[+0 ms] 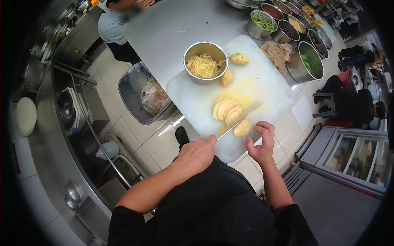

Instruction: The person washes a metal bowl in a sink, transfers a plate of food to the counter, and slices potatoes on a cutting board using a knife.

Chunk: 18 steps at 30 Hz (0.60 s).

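Note:
My left hand point(195, 156) is closed around the handle of a kitchen knife point(240, 122), its blade slanting up and right across the white cutting board point(184, 88). To the blade's left lies a fanned row of potato slices point(225, 109). On the other side, a cut potato piece point(242, 128) rests close to the blade. My right hand point(263, 142) hovers just right of that piece, thumb and fingers apart, holding nothing. Farther up the board are a peeled potato piece point(227, 78), another potato point(239, 59) and a metal pot point(193, 78) of potato shreds point(204, 65).
Metal pots with green vegetables point(262, 20) and other foods crowd the table's right, beside a crumpled brown cloth point(276, 54). A lined trash bin point(141, 110) stands left of the board. One person point(113, 28) is at the far left; another sits point(355, 106) at right.

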### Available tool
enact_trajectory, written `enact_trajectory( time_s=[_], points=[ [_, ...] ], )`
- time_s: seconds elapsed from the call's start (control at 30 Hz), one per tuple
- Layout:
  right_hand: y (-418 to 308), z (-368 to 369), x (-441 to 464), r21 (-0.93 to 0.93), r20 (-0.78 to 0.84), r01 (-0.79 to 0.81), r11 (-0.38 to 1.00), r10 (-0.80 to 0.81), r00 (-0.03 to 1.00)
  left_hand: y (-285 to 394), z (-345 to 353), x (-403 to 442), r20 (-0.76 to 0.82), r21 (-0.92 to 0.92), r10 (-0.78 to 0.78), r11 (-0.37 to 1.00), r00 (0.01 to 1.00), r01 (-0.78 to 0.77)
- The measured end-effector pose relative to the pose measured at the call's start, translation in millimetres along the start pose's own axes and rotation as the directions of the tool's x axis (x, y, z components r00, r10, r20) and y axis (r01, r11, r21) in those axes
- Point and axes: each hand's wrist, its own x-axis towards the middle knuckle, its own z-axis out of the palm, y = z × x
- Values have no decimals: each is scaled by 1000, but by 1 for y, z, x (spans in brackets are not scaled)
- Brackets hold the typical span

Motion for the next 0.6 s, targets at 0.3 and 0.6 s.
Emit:
enact_trajectory(
  time_s=[0.3, 0.6],
  points=[
    [-18, -18, 47, -106, 274, 164, 981, -129, 953, -2, 17, -15, -118, 0, 51, 999, 992, -52],
    [-17, -18, 66, -196, 514, 226, 954, -96, 853, 4, 16, -26, -181, 49, 52, 998, 982, -44]
  ],
)
